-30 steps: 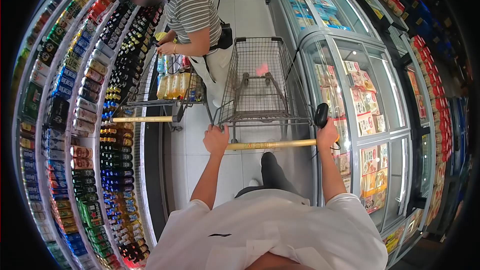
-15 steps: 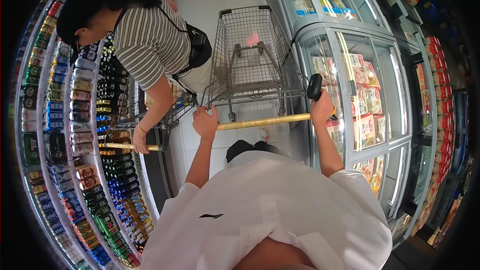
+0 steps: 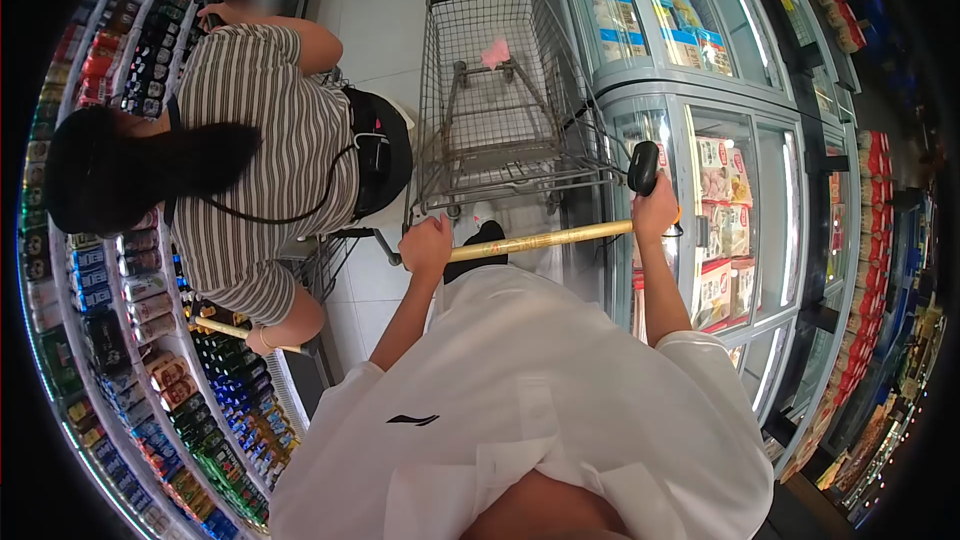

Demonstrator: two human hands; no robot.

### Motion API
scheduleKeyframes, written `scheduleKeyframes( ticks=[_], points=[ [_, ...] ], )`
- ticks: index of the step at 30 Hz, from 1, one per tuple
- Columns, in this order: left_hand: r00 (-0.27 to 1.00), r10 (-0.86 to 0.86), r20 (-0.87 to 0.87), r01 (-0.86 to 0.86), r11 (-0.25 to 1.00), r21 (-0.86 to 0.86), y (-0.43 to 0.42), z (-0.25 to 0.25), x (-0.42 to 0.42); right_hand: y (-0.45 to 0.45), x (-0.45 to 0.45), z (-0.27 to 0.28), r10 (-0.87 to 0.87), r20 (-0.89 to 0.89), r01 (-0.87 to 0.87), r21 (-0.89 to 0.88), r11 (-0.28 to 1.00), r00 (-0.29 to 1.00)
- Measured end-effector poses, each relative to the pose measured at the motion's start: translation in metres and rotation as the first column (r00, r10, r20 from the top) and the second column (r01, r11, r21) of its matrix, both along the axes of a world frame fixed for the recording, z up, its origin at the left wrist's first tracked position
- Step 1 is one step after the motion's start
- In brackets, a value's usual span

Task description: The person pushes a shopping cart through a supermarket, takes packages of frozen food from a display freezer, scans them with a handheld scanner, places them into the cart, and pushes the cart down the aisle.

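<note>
A wire shopping cart (image 3: 490, 110) stands in front of me, with a small pink piece (image 3: 496, 52) showing in its basket. My left hand (image 3: 427, 245) is wrapped round the left end of its yellow handle bar (image 3: 540, 239). At the bar's right end my right hand (image 3: 656, 208) is closed. Just above that hand sits a black rounded object (image 3: 644, 167); whether it is held or fixed to the cart, I cannot tell.
On the left, a person in a striped shirt (image 3: 265, 130) stands close, one hand near another cart's yellow handle (image 3: 222, 328). Shelves of cans and bottles (image 3: 150, 310) line that side. Glass-doored freezers (image 3: 735, 220) with packaged food run along the right. Pale floor tiles (image 3: 385, 0) stretch ahead.
The person at left has come nearer and turned towards the shelves, one arm now raised to them. My cart sits slightly higher in view, and both hands stay at its handle.
</note>
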State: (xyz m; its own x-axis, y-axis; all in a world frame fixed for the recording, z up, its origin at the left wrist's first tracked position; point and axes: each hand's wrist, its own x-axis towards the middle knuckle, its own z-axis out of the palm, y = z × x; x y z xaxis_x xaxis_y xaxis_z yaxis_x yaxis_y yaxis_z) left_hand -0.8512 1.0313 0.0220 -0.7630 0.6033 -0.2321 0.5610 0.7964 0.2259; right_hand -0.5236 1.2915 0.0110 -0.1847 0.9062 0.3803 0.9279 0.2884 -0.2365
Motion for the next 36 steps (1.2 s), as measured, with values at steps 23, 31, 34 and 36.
scheduleKeyframes(
  ticks=[23, 31, 34, 36],
  points=[
    [0.996, 0.027, 0.087, -0.039, 0.988, 0.147, 0.126, -0.025, -0.075, 0.135, -0.078, -0.013, 0.031, 0.120, -0.021, -0.079, 0.997, 0.992],
    [0.992, 0.105, 0.069, -0.111, 0.988, 0.106, 0.146, -0.009, -0.119, 0.149, -0.116, -0.004, 0.112, 0.053, -0.108, -0.084, 0.991, 0.992],
    [0.991, 0.119, 0.067, -0.128, 0.982, 0.140, 0.159, -0.008, -0.133, 0.160, -0.132, -0.004, 0.120, 0.045, -0.115, -0.098, 0.989, 0.992],
    [0.988, 0.141, 0.067, -0.148, 0.982, 0.120, 0.168, -0.004, -0.146, 0.168, -0.141, -0.003, 0.197, 0.012, -0.195, -0.084, 0.977, 0.980]
  ],
)
